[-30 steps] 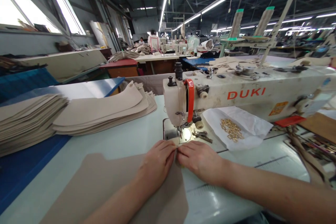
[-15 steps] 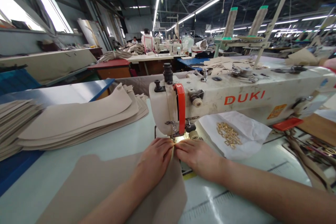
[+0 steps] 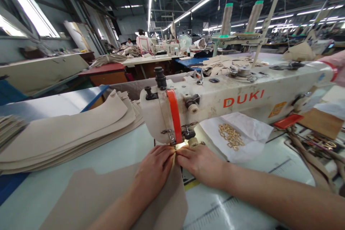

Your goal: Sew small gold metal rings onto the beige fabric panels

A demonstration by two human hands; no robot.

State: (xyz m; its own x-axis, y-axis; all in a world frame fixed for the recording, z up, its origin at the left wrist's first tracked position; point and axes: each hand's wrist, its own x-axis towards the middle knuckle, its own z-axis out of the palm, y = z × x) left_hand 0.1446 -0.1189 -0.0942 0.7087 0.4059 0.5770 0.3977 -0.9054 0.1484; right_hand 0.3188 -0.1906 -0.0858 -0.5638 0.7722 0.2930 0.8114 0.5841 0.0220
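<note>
A beige fabric panel (image 3: 107,190) lies on the pale table, its right edge running up beneath the head of a white sewing machine (image 3: 210,100). My left hand (image 3: 153,167) is closed on the panel close to the needle area, thumb and fingers pressed together at its edge. From the other side, my right hand (image 3: 202,163) pinches the same edge, its fingertips almost meeting the left ones. A small lamp lights this spot. The fingertips and the needle are partly hidden, so the stitching point cannot be made out.
Gold-coloured metal rings (image 3: 231,136) rest on a white sheet (image 3: 256,136) right of the machine head. Stacked beige panels (image 3: 72,129) lie to the left. Two thread cones (image 3: 253,16) stand behind the machine. A person (image 3: 144,43) sits at another station in the background.
The camera view has tilted and shifted, so the machine and stacks appear further left. Both hands stay close together at the panel's edge under the machine head.
</note>
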